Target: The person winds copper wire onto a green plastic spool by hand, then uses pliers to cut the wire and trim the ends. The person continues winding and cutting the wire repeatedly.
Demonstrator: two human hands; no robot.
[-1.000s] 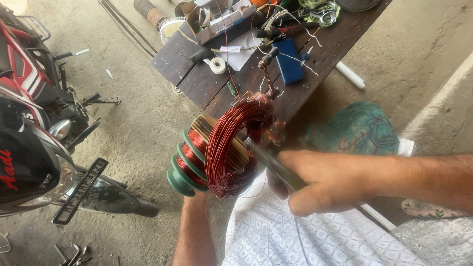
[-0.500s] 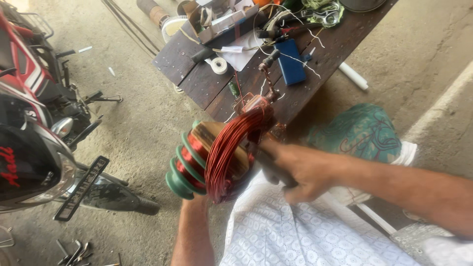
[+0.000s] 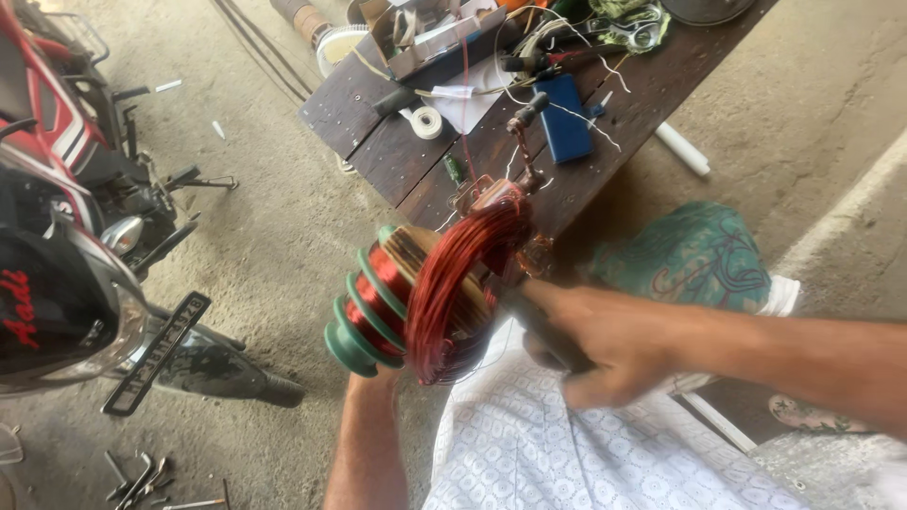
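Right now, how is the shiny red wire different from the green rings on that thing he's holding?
The red wire coil is a loose bundle of many thin shiny strands; the green rings are a few solid, dull discs. The coil stands taller than the rings and sits nearer the right hand. Both sit on the same winding form.

Coppery red wire coils (image 3: 465, 283) wrap a tan wooden former with green plastic ribs (image 3: 364, 312); behind, a dark brown plank table (image 3: 378, 142) carries a blue rectangular case (image 3: 565, 118) and a white tape roll (image 3: 427, 122). Teal patterned cloth (image 3: 694, 260), red-and-black motorcycle (image 3: 57, 236).
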